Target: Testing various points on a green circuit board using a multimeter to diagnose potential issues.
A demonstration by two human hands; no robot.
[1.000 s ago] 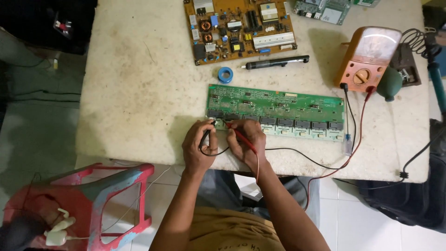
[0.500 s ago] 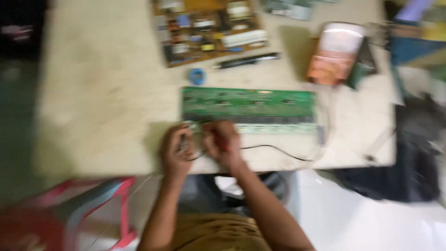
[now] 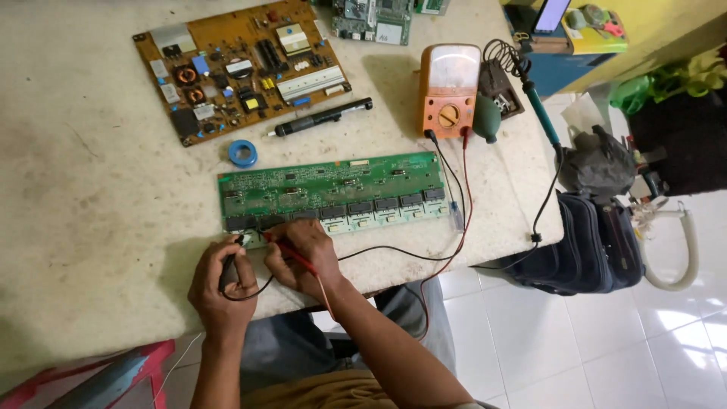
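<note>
Three circuit boards lie on the table (image 3: 91, 189): one long green board (image 3: 333, 189) at the centre, one brown board (image 3: 238, 68) at 11 o'clock, one smaller green board (image 3: 375, 19) at 12 o'clock. Two test probes: one black probe (image 3: 229, 265), one red probe (image 3: 291, 254), both at 7 o'clock. One orange meter (image 3: 448, 91) at 1 o'clock. One blue tape roll (image 3: 243, 154). One black pen-shaped tool (image 3: 326, 117). Two hands: left hand (image 3: 219, 291), right hand (image 3: 303, 257)

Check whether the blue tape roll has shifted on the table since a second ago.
No. The blue tape roll lies between the brown board and green board, as before.
</note>
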